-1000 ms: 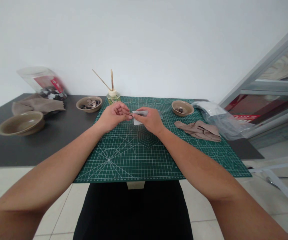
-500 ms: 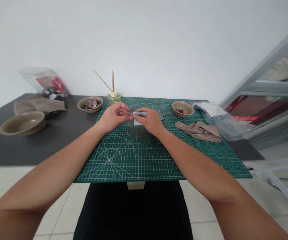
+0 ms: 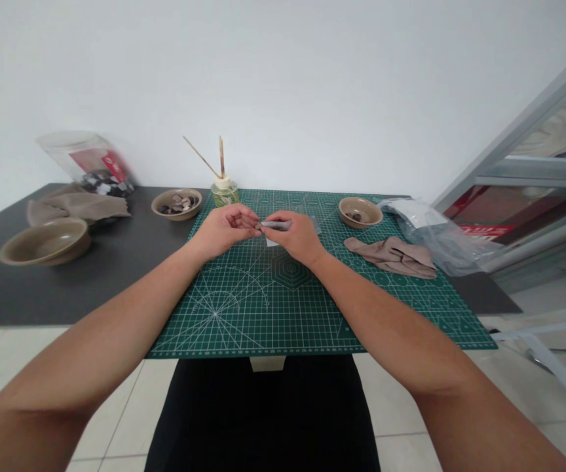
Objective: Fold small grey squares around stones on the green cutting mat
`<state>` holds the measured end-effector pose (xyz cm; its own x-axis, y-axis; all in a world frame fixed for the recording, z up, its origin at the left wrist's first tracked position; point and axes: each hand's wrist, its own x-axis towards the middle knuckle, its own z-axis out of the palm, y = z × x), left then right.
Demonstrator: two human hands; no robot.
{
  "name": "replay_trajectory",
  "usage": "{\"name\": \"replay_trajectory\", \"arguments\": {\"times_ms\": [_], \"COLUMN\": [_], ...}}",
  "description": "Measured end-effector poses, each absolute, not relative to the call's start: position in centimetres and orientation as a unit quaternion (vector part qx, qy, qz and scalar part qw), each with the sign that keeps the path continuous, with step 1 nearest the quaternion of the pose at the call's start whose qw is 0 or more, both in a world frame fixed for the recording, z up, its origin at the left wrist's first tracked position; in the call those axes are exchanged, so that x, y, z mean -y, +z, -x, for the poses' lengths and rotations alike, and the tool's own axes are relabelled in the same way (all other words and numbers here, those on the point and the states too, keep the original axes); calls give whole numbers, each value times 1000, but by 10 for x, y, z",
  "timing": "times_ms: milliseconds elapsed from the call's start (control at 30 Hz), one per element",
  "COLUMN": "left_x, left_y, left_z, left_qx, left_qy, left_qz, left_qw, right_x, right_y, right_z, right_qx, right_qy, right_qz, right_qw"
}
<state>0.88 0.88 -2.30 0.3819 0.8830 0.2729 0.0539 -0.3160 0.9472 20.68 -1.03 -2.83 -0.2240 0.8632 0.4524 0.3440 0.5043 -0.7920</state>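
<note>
Over the green cutting mat (image 3: 244, 314), my two hands meet at the fingertips. My left hand (image 3: 228, 227) is closed in a thumb-and-finger pinch on a small dark piece (image 3: 258, 226), too small to name and partly hidden. A folded grey-and-white sheet (image 3: 276, 225) is gripped between the thumb and fingers of my right hand (image 3: 297, 235), its edge against that piece. Its white underside shows just below the thumb. Beyond the right hand lies something clear and flat, mostly hidden.
Bowls with small pebble-like pieces stand at left (image 3: 177, 204) and right (image 3: 360, 213). A larger bowl (image 3: 44, 242), a brown cloth (image 3: 79, 204) and a clear tub (image 3: 86, 160) are far left. A reed diffuser (image 3: 225, 191) stands behind; another cloth (image 3: 391, 255) and a plastic bag (image 3: 437, 236) lie right.
The folded sheet has tipped in my right hand, so less of its grey face and white underside shows. Both hands stay in nearly the same place.
</note>
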Motion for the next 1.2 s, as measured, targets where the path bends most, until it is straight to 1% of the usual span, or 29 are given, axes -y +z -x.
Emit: {"name": "replay_trajectory", "arguments": {"times_ms": [167, 233, 300, 467, 567, 633, 700, 833, 900, 1033, 1200], "left_x": [-12, -13, -14, -15, -14, -13, -11, -8, -8, -7, -5], "left_y": [-22, -21, -20, -22, -22, -21, -19, -17, -17, -18, -18], "left_z": [-4, -2, -2, -5, -7, -8, -9, -8, -7, -6, -6], "left_qx": [-380, -401, -414, -394, -373, -364, -355, -333, -317, -294, -289], "left_qy": [423, 420, 425, 465, 470, 472, 471, 441, 429, 408, 382], "left_qz": [-700, -704, -695, -632, -611, -607, -602, -592, -586, -586, -604], "left_qw": [432, 408, 406, 480, 516, 526, 539, 587, 610, 635, 637], "right_x": [10, 9, 8, 8, 7, 7, 7, 8, 9, 10, 10], "right_y": [-26, -28, -31, -40, -45, -47, -46, -37, -33, -30, -32], "right_z": [-207, -207, -207, -206, -204, -204, -203, -206, -208, -212, -210], "right_qx": [713, 705, 712, 760, 789, 798, 803, 798, 786, 751, 730], "right_qy": [296, 322, 333, 302, 321, 330, 307, 233, 272, 380, 445], "right_qz": [426, 436, 441, 425, 404, 394, 385, 364, 339, 308, 276], "right_qw": [472, 458, 433, 387, 332, 315, 335, 420, 440, 443, 439]}}
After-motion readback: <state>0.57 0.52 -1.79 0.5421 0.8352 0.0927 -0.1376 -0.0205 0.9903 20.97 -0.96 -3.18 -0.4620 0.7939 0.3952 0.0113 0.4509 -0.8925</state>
